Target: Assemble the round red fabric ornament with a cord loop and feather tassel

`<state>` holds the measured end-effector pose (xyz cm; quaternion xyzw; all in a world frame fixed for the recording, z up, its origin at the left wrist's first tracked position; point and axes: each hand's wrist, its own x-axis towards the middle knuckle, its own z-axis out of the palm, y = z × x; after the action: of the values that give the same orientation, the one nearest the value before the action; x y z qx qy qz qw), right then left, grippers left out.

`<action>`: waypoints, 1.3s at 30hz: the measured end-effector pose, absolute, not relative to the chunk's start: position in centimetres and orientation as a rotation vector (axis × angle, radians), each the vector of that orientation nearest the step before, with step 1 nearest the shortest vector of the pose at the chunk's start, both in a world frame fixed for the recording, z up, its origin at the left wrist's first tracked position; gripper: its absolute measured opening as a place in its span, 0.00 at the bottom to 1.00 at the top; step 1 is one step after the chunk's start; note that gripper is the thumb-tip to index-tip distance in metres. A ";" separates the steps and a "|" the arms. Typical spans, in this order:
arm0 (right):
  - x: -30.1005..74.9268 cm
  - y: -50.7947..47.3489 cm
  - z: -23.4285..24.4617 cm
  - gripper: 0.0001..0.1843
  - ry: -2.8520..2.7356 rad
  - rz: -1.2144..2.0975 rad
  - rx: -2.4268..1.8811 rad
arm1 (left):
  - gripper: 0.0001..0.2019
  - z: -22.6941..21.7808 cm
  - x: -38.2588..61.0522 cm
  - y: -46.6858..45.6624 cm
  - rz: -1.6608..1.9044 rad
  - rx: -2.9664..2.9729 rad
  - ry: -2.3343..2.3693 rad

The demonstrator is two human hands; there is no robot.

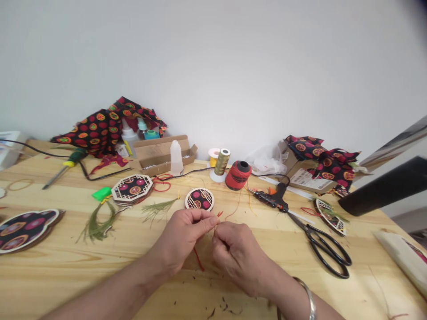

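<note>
Both hands meet over the near middle of the wooden table (50, 275). My left hand (185, 238) pinches a thin red thread (199, 262) between thumb and forefinger, and the thread's tip shows at the fingertips. My right hand (238, 255) is closed beside it, fingers curled at the same thread; a bracelet sits on that wrist. Just beyond the fingers lies a small round fabric-covered ornament (199, 199). A red thread spool (238, 175) stands farther back.
Black scissors (325, 246) and a black glue gun (271, 199) lie at the right. An octagonal ornament (132, 188), green tassels (96, 224), a cardboard box (160, 155), gold thread spools (221, 162), patterned fabric (106, 124) and a screwdriver (65, 166) are spread behind and left.
</note>
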<state>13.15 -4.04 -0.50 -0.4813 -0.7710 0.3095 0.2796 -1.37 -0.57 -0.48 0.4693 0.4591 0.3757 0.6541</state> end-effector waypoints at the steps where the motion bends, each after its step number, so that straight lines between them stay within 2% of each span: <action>1: 13.2 -4.1 -0.5 0.11 -2.078 0.818 -1.271 | 0.07 -0.5 -1.4 -0.6 0.851 1.060 1.038; 13: 13.5 -3.5 -0.6 0.11 -2.036 0.788 -1.249 | 0.13 -0.8 -1.3 -0.6 0.834 0.965 0.983; 24: 13.8 -3.6 -0.3 0.10 -2.022 0.752 -1.337 | 0.05 -0.5 -1.5 -0.7 0.799 0.972 0.913; 39: 13.6 -3.6 -0.6 0.11 -2.089 0.745 -1.311 | 0.06 -0.8 -1.5 -0.5 0.815 1.134 1.013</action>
<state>13.60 -3.64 -0.59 -0.4888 -0.7786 0.2775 0.2790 -1.55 -0.48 -0.76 0.4994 0.4460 0.3587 0.6504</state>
